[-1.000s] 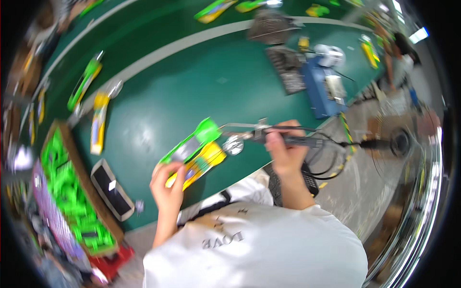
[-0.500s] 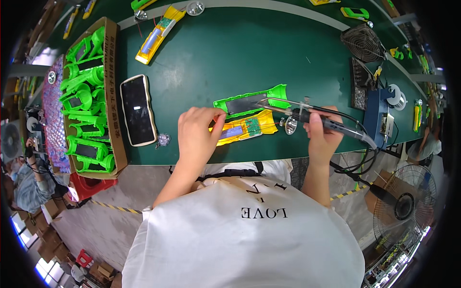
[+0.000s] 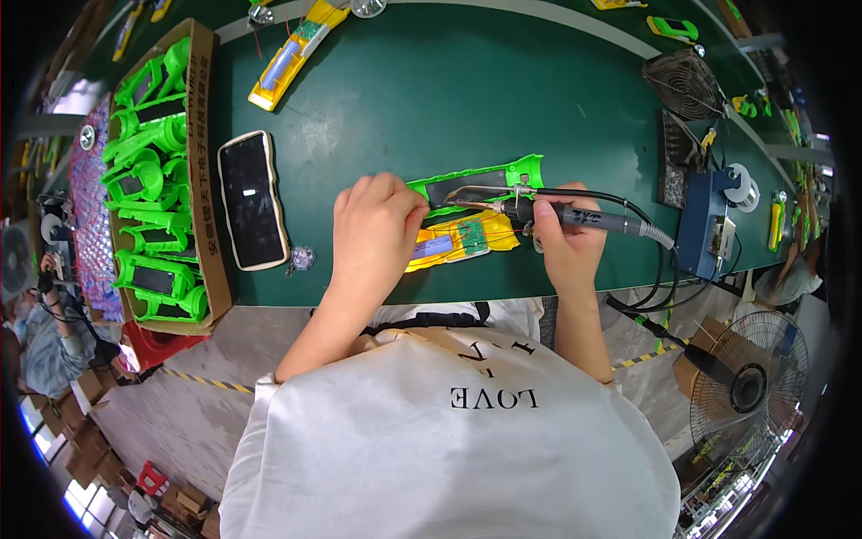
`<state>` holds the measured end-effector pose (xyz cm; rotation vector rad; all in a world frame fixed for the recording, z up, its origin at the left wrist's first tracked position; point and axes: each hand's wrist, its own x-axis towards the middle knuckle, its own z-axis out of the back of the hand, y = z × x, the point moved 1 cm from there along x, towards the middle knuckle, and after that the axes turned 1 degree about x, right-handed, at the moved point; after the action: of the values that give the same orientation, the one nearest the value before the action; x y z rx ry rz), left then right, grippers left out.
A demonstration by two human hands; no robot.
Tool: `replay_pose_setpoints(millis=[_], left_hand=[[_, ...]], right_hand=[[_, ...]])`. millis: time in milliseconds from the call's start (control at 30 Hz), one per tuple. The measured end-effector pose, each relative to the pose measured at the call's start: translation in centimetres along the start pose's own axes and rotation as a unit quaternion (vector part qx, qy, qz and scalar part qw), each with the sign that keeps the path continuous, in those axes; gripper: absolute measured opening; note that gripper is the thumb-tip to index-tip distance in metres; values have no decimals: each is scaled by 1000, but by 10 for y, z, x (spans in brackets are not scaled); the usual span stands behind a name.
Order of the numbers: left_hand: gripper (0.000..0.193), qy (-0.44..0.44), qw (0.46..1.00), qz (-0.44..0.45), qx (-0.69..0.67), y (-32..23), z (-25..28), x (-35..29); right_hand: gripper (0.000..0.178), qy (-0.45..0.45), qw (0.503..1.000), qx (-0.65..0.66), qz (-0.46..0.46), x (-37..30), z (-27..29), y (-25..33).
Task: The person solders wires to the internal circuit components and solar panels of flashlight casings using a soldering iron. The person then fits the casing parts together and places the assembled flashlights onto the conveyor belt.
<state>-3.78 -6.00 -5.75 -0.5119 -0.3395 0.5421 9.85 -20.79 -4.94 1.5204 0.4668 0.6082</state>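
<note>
My right hand grips the soldering iron, which has a thin metal feed tube beside its tip. The iron points left, its tip over the green casing half with a dark panel inside. My left hand is closed in a pinch at the casing's left end; what lies between the fingertips is hidden. Just below, nearer me, lies a yellow casing half holding a blue-purple battery cell and a green circuit board. My right hand mostly covers the round reflector beside it.
Left stands a cardboard box of green casings, with a phone beside it. Another yellow casing lies at the back left. At right are a blue soldering station, a solder spool and a square fan.
My right hand has moved left with the soldering iron, bringing its tip close to my left fingertips. My left hand has shifted slightly and stays pinched. The view has shifted a little.
</note>
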Motion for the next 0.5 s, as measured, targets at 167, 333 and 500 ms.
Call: replay_pose_setpoints(millis=[167,333,500], left_hand=[[6,23,999,9,27,-2,-3,5],[5,33,998,16,47,-2,-5,11],[4,50,996,10,71,-3,-4,13]], right_hand=[[6,4,1000,-8,-2,0,-1,-2],[5,7,1000,-12,-22,1,-1,-7],[6,20,1000,-11,-5,3,-4,-8]])
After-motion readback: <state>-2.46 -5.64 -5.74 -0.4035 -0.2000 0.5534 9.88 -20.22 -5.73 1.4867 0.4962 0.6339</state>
